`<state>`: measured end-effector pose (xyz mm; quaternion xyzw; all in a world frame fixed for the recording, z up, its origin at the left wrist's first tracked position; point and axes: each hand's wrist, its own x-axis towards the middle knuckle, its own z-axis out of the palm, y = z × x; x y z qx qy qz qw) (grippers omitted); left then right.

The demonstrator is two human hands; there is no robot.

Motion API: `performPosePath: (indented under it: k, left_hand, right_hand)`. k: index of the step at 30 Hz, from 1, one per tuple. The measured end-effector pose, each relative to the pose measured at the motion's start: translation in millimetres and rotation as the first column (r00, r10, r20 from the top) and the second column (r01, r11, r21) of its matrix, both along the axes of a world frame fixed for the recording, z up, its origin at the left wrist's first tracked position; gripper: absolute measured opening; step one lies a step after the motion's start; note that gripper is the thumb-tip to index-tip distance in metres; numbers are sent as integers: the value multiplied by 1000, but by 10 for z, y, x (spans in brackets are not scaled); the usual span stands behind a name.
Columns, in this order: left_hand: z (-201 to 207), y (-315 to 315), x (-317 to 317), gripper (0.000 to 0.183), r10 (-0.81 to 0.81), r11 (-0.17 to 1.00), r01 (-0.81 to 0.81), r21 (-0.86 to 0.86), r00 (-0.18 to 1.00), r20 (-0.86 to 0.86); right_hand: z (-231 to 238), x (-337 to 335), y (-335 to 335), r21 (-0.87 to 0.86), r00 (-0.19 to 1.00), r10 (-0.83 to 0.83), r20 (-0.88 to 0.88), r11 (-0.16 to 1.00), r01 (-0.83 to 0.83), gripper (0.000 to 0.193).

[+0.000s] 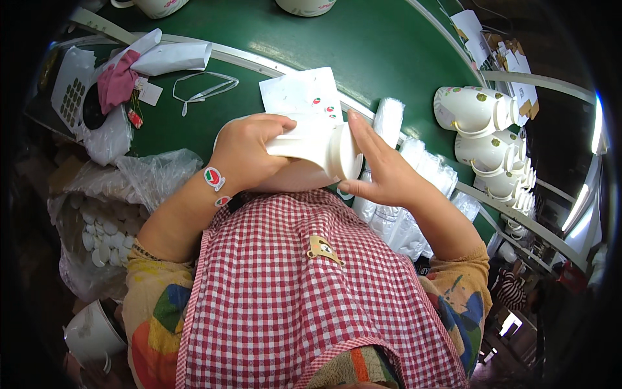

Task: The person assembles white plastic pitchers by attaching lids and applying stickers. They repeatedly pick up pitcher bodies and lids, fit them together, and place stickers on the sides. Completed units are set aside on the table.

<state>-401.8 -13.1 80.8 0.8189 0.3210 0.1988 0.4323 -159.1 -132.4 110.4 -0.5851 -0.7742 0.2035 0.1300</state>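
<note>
Left grip (245, 150) clamps the white pot (314, 137); right grip (387, 172), thumb and fingers apart, touches its round end — a clear bag (163, 174) holds white round pieces (105, 236) — and the pot lies sideways between both.

Place: a workshop, factory-like, as I see it from my remote seat.
Green surface (272, 35): I make out a long work surface edged with metal rails (249, 58).
White vessels (468, 109): many alike, rowed up on my right.
Clear bag (159, 174): holding small white discs (107, 236).
Plastic bundles (420, 170): piled by the rails.
Strip lights (576, 208): glowing at far right.
</note>
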Motion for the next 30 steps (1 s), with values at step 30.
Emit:
performPosePath:
  k: [30]
  left_hand:
    - [-19, -33, 9, 26, 37, 999, -37, 32, 999, 6]
  right_hand:
    - [97, 75, 71, -97, 973, -231, -20, 969, 228, 84]
